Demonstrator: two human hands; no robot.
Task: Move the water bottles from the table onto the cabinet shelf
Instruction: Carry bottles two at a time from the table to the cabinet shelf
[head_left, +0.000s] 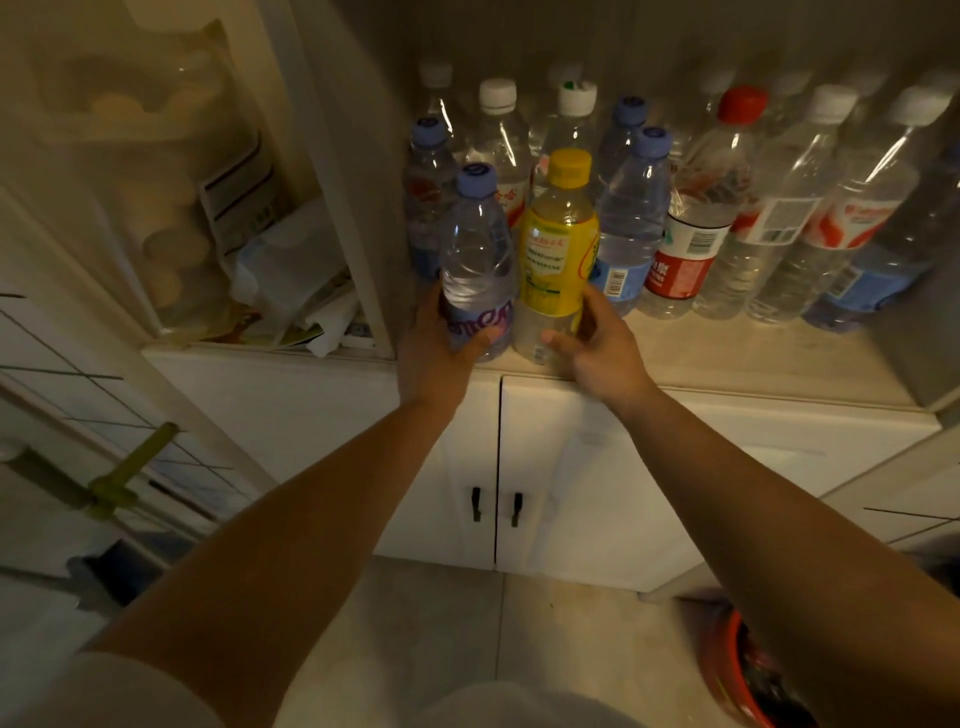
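On the front of the cabinet shelf (727, 364) stand two bottles side by side. My left hand (436, 348) grips the lower part of a clear bottle with a purple cap and purple label (475, 249). My right hand (597, 343) curls round the base of a bottle with a yellow cap and yellow label (558, 244). Both bottles stand upright at the shelf's front edge. Behind them, several water bottles (691, 218) with white, purple and red caps fill the shelf in rows.
A vertical panel (343, 182) bounds the shelf on the left; beyond it lie papers and plastic packaging (280, 270). Below are two white cabinet doors with dark handles (496, 506). A red container (748, 670) stands on the floor at lower right.
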